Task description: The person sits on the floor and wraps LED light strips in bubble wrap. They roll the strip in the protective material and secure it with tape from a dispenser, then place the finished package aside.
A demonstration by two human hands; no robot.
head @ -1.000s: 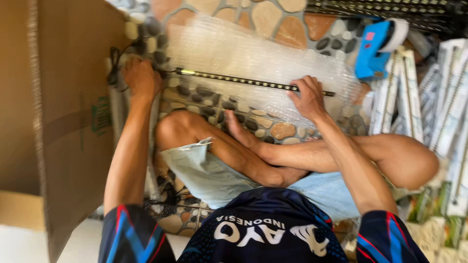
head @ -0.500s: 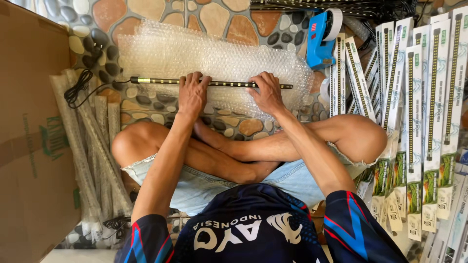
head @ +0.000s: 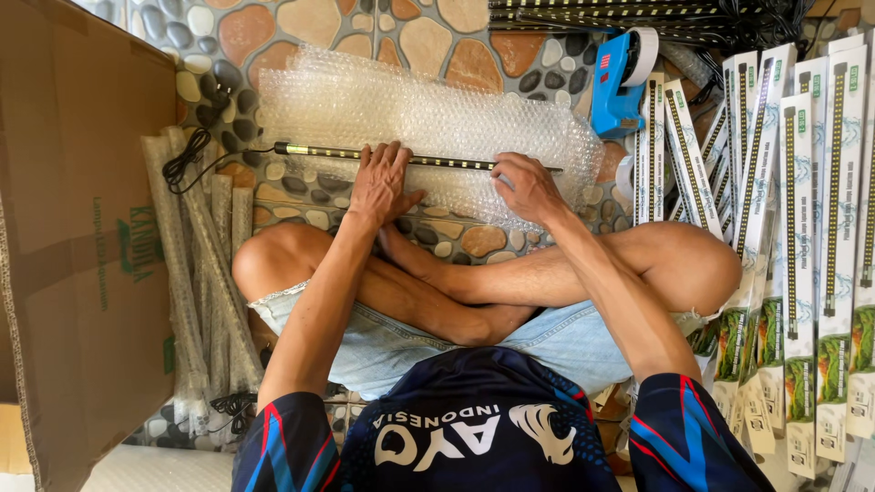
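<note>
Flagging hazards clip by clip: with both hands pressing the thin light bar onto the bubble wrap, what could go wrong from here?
1. The left hand and right hand lean on the slim light bar; over the uneven pebble floor it might flex or crack.
2. Its black cord lies loose beyond the bubble wrap and could snag or be left outside the wrap.
3. The blue tape dispenser sits beyond the sheet, so reaching for it may let the wrap spring open.

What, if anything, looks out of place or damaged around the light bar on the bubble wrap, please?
Nothing stands out. The light bar lies straight on the bubble wrap under the left hand and right hand; its cord trails loosely left.
</note>
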